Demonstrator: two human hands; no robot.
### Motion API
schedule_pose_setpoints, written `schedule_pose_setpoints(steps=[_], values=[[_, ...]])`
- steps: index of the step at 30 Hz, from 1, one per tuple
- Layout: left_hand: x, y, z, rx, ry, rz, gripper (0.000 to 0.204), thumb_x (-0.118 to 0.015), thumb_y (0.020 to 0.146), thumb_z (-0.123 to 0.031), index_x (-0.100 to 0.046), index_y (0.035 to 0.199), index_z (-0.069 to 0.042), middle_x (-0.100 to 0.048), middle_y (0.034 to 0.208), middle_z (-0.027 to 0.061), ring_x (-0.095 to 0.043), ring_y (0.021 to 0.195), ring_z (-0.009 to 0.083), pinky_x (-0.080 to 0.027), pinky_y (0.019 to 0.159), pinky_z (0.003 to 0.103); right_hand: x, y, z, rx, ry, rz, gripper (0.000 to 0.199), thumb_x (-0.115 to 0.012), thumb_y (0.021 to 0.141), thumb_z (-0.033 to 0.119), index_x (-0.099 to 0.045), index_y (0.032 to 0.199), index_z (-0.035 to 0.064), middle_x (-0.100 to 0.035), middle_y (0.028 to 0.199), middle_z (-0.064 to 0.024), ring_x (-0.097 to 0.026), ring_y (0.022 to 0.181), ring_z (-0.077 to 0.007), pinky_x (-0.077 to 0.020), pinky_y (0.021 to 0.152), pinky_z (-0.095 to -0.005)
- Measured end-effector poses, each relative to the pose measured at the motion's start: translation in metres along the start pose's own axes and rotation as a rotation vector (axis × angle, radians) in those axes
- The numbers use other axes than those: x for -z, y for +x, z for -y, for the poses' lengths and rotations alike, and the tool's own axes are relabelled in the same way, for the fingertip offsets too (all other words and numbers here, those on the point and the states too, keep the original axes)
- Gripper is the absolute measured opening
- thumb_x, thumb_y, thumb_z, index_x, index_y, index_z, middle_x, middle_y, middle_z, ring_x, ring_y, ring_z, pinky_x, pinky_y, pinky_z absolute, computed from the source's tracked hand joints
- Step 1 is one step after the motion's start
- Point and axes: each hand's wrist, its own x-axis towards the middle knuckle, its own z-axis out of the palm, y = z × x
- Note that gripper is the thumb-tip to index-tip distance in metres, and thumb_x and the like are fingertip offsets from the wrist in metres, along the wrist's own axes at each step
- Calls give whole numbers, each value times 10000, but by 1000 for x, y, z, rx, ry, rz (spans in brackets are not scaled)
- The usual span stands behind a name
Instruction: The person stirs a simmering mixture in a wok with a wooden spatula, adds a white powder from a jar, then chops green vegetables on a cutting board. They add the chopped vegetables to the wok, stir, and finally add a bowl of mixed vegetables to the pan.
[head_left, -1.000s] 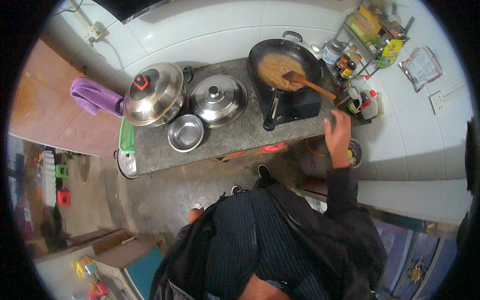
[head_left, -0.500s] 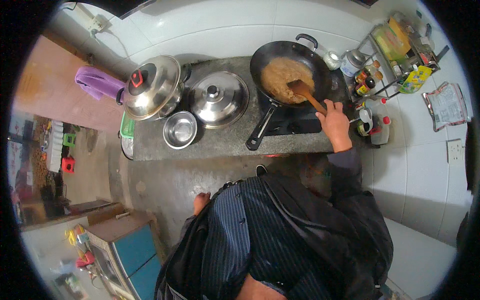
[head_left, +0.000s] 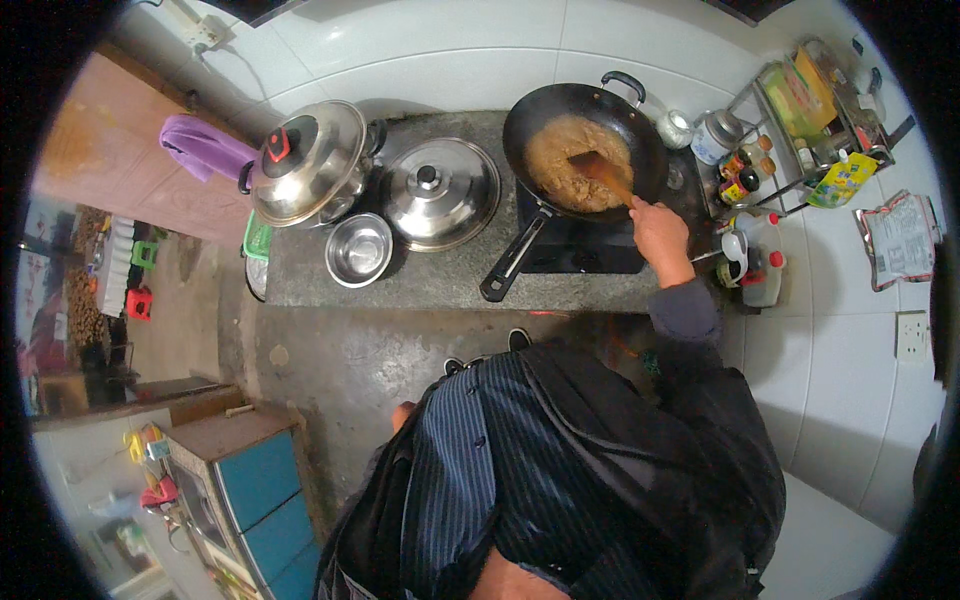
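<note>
Closed around the handle of a wooden spatula [head_left: 612,180], my right hand [head_left: 662,240] hangs over the near right rim of a black wok [head_left: 648,130]. The spatula's dark blade rests in the brown, saucy food [head_left: 570,150] spread over the wok's bottom. The wok's long black handle [head_left: 515,258] points toward me and to the left; nothing grips it. My left hand [head_left: 402,413] is down beside my body, away from the counter. Only a small part of it shows and its fingers are hidden behind my clothes.
Left of the wok are a large steel lid [head_left: 440,200], a small steel bowl [head_left: 360,250] and a lidded steel pot [head_left: 310,165] beside a purple cloth [head_left: 200,148]. Sauce bottles [head_left: 740,185] and a wire rack [head_left: 800,170] stand at the right wall. The counter [head_left: 420,285] ends in front of me.
My right hand has shifted slightly left and up in the picture, and the spatula's blade has moved left through the food. Less of my left hand shows. The view has tilted slightly.
</note>
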Motion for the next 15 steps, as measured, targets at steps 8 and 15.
schedule_pose_setpoints(steps=[8, 15], values=[[-15, 8, 8, -7, -142, -39, 479, -548, 817, -468, -666, 944, -21, -646, 964, 201, -601, 947, 374, -472, 766, 432, 22, -4, -1, 51, 20, 30, 269, -519, 883, 267, -614, 1115, 170, -621, 831, -141, -616, 735, -345, -491, 622, -455], [-26, 12, 16, -3, -117, -34, 486, -548, 817, -461, -652, 891, 8, -639, 917, 231, -599, 919, 398, -467, 758, 443, 21, -17, 8, 75, 69, 119, 274, -549, 865, 266, -629, 1112, 176, -617, 831, -147, -604, 771, -345, -484, 660, -450]])
